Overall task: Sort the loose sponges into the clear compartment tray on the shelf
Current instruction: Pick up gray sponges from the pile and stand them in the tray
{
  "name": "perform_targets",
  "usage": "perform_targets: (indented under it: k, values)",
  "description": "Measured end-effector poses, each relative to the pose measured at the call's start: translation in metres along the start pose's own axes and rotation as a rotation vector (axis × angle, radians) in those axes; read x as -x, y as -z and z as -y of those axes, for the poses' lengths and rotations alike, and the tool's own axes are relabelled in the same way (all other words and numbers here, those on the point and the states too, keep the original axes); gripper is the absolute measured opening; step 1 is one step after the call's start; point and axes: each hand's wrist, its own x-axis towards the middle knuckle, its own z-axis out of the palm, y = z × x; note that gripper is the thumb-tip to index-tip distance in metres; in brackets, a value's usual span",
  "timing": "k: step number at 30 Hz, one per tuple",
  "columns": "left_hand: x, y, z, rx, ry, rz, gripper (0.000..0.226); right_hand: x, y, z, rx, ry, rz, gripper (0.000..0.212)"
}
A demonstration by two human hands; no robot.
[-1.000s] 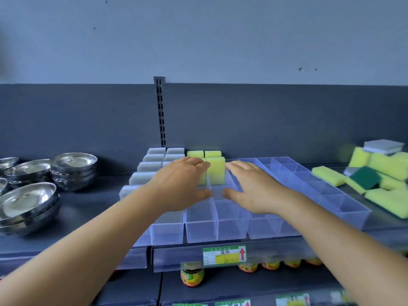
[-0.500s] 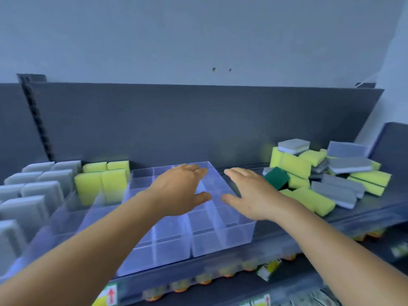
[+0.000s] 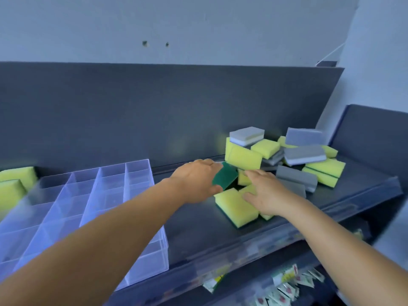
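A clear compartment tray [image 3: 141, 265] sits on the dark shelf at the left, with yellow sponges [image 3: 13, 184] standing in its far left cells. A loose pile of yellow and grey sponges [image 3: 302, 154] lies at the right. My left hand [image 3: 194, 181] reaches the pile's near edge; a tilted green-faced sponge [image 3: 225, 176] lies between its straight fingers and thumb. My right hand [image 3: 268, 195] rests flat, fingers straight, on yellow sponges, its thumb against the nearest yellow sponge [image 3: 235, 206].
A dark back panel [image 3: 154, 111] rises behind the shelf, and a side panel [image 3: 373, 138] closes it off at the right. Small packets [image 3: 289, 283] hang on the level below. Bare shelf [image 3: 194, 228] lies between tray and pile.
The view has swung right, from the tray to the sponge pile. Both hands moved off the tray and across to the loose sponges, the left reaching the green-faced one.
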Motion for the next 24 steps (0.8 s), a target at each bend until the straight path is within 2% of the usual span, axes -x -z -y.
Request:
perform_targets:
  k: [6,10,20,24]
  values:
    - [-0.037,-0.025,-0.026,-0.056,-0.120,0.159,0.064,0.000,-0.001,-0.030,-0.006,-0.143,0.036,0.062]
    - [-0.045,-0.036,-0.032,-0.094,-0.062,0.217,0.068,-0.002,-0.005,-0.035,-0.008,-0.164,0.023,0.054]
    - [-0.031,-0.039,-0.041,-0.044,0.037,0.289,0.052,0.003,-0.014,-0.029,-0.124,-0.196,0.082,0.066]
    - [-0.020,-0.044,-0.044,0.041,0.068,0.312,0.052,0.003,-0.017,-0.027,-0.161,-0.188,0.067,0.062]
